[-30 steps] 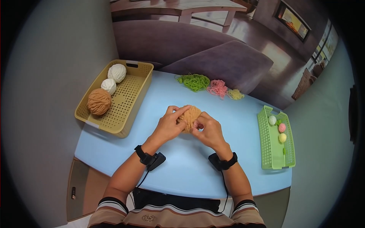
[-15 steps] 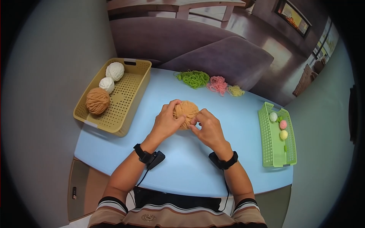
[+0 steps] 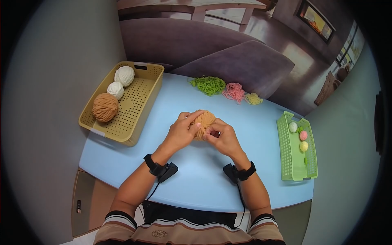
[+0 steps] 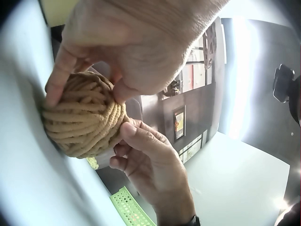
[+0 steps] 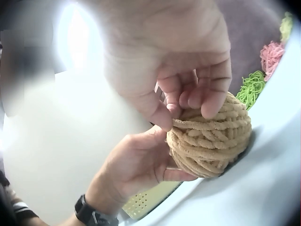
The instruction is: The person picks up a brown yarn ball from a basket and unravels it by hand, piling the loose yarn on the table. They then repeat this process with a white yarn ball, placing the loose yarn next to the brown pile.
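Tan yarn ball [image 3: 209, 117], approx. round w/ no clear long axis, lies mid blue table [image 3: 196, 179] btwn both hands on my remote feed, L hand [image 3: 179, 132] gripping its L side, R hand [image 3: 226, 141] pinching yarn at its near R side.

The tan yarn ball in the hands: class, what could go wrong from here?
The right hand pinches at the surface of the tan yarn ball, so a hard pull might loosen its wraps. The ball is round, so if the left hand eases its grip, it could roll on the table, perhaps tangling with the loose green yarn beyond.
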A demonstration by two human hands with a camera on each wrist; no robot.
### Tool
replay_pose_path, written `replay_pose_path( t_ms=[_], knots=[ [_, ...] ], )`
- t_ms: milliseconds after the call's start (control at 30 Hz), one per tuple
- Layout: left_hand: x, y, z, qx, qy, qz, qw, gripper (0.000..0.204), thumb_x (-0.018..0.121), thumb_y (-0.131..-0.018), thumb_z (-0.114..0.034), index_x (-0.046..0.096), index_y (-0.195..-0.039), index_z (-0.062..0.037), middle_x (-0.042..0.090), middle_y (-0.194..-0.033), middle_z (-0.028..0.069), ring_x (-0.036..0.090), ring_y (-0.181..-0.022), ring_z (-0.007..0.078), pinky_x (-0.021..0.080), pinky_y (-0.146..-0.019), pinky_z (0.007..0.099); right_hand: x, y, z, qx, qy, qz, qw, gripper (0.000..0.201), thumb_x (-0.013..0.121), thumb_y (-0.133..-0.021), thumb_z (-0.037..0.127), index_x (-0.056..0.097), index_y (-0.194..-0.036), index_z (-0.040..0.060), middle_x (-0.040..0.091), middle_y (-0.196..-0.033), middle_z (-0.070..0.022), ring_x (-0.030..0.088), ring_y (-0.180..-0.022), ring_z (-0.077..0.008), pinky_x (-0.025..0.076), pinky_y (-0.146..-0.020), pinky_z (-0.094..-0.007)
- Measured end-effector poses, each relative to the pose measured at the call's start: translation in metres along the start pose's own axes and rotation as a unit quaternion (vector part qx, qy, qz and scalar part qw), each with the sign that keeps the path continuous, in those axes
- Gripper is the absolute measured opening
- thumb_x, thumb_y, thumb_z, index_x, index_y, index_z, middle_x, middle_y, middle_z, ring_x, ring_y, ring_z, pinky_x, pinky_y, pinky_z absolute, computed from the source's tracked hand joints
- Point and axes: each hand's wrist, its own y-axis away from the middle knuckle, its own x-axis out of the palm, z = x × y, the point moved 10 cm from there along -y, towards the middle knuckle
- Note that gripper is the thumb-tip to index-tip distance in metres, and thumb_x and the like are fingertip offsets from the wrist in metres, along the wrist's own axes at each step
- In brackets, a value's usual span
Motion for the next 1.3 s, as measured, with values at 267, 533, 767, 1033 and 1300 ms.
replay_pose_path(
  t_ms=[267,533,767,1033,1300],
  knots=[
    [0.002,0.0,0.002,-0.008,0.008,0.004,1.0,0.046,0.058,-0.099,-0.017,0.055,-0.145,-0.0183,0.057,-0.122,0.0149,0.058,-0.111,0.0273,0.047,-0.1,0.0355,-0.001,-0.002,-0.007,-0.004,-0.062,0.066,0.996,0.01,0.073,-0.078,0.005,0.064,-0.08,0.0002,0.057,-0.087,-0.0025,0.055,-0.077,-0.0122,0.047,-0.071,-0.0276],
    [0.002,-0.004,0.009,0.012,0.077,0.021,0.997,0.045,0.056,-0.1,-0.019,0.055,-0.145,-0.0142,0.056,-0.128,0.0164,0.057,-0.117,0.0287,0.045,-0.104,0.0381,-0.009,-0.003,-0.011,0.01,-0.168,0.074,0.983,0.007,0.07,-0.085,0.004,0.072,-0.091,0.0004,0.061,-0.086,-0.0035,0.06,-0.076,-0.0155,0.051,-0.074,-0.029],
    [-0.001,-0.003,0.002,-0.005,0.043,-0.004,0.999,0.054,0.068,-0.091,-0.025,0.055,-0.142,-0.011,0.055,-0.134,0.0174,0.056,-0.123,0.0304,0.045,-0.106,0.0385,-0.018,-0.004,-0.008,-0.03,-0.03,-0.004,0.999,0.013,0.076,-0.083,0.006,0.073,-0.094,0.0014,0.065,-0.085,-0.0061,0.066,-0.074,-0.0158,0.054,-0.069,-0.0297],
    [0.0,0.002,-0.015,0.013,0.006,0.019,1.0,0.066,0.073,-0.079,-0.017,0.053,-0.142,-0.0122,0.055,-0.136,0.0161,0.057,-0.124,0.0328,0.048,-0.104,0.04,-0.013,0.006,0.017,-0.08,0.148,-0.118,0.979,0.009,0.075,-0.08,0.005,0.067,-0.083,0.0009,0.065,-0.083,-0.0084,0.067,-0.066,-0.0204,0.055,-0.062,-0.0313],
    [0.0,0.002,-0.01,0.008,0.013,0.022,1.0,0.066,0.071,-0.081,-0.018,0.052,-0.144,-0.0125,0.054,-0.137,0.017,0.057,-0.124,0.0335,0.048,-0.104,0.0401,-0.014,-0.002,-0.001,-0.062,-0.01,-0.057,0.996,0.006,0.068,-0.081,0.003,0.066,-0.084,-0.0012,0.063,-0.083,-0.0075,0.063,-0.066,-0.0167,0.053,-0.064,-0.0295]
  ],
)
